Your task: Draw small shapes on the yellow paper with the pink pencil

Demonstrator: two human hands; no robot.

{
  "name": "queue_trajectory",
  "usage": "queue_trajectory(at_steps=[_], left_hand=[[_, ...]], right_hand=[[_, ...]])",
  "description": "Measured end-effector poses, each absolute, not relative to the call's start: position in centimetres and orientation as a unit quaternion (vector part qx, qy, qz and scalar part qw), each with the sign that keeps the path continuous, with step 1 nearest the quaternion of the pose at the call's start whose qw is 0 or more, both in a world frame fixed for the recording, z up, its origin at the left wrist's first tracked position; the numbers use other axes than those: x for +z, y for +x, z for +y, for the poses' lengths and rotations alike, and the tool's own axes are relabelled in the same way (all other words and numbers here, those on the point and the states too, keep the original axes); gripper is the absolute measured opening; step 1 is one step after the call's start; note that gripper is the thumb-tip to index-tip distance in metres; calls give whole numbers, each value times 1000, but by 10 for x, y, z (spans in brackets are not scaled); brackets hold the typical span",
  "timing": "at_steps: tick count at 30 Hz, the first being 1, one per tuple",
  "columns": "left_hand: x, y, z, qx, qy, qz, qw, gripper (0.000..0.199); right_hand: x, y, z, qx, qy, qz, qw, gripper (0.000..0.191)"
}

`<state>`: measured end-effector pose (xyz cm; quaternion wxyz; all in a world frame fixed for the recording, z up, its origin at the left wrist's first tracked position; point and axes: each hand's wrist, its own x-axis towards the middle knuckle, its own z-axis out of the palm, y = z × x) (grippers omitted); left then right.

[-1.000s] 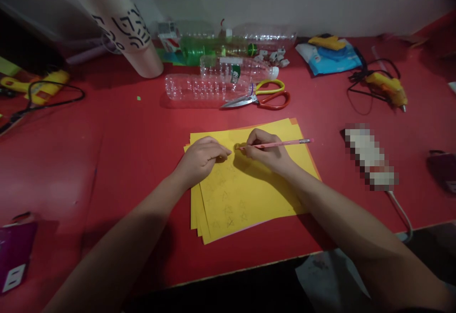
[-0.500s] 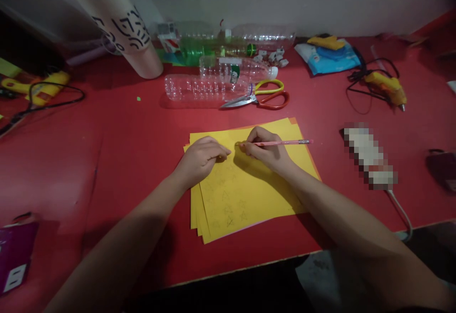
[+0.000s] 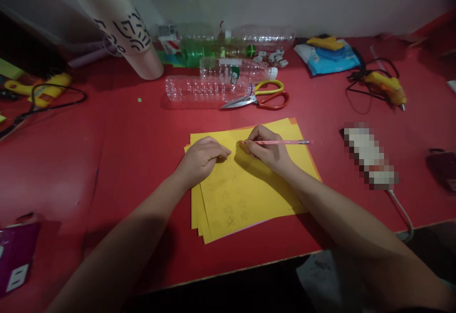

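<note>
My right hand (image 3: 271, 150) grips a pink pencil (image 3: 285, 142) between thumb and fingers. The pencil's tip is at the upper part of a yellow sheet of paper (image 3: 263, 194), and its eraser end points right. Rows of small pencilled stars show on the sheet's lower left. My left hand (image 3: 203, 160) rests on the paper's left side, loosely bent, with its fingertips pointing toward the pencil tip; nothing is held in it. More yellow sheets and an orange one lie beneath the top sheet.
Scissors (image 3: 254, 98) lie beyond the paper, touching a clear plastic bottle (image 3: 206, 90). More bottles line the wall. A white tumbler (image 3: 124, 28) stands at back left. Glue guns (image 3: 384, 87) (image 3: 46, 90) lie at both sides. A pixelated object (image 3: 370, 156) with a cable is at right.
Both hands stay almost in place; the pencil tip has shifted very slightly on the paper. The view has tilted a little.
</note>
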<state>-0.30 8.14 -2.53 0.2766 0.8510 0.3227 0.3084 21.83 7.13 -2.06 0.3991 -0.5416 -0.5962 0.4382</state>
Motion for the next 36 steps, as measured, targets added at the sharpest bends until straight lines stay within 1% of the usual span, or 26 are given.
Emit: queue_trajectory(at_steps=[10, 24, 36], left_hand=[[-28, -2, 82, 321, 856, 315, 255, 30], [-26, -2, 82, 319, 853, 319, 262, 31], [-27, -2, 82, 319, 855, 315, 261, 30]], right_hand=[[-19, 218, 72, 431, -543, -602, 396, 18], [-15, 218, 73, 419, -541, -616, 390, 15], [-13, 221, 75, 404, -511, -649, 392, 12]])
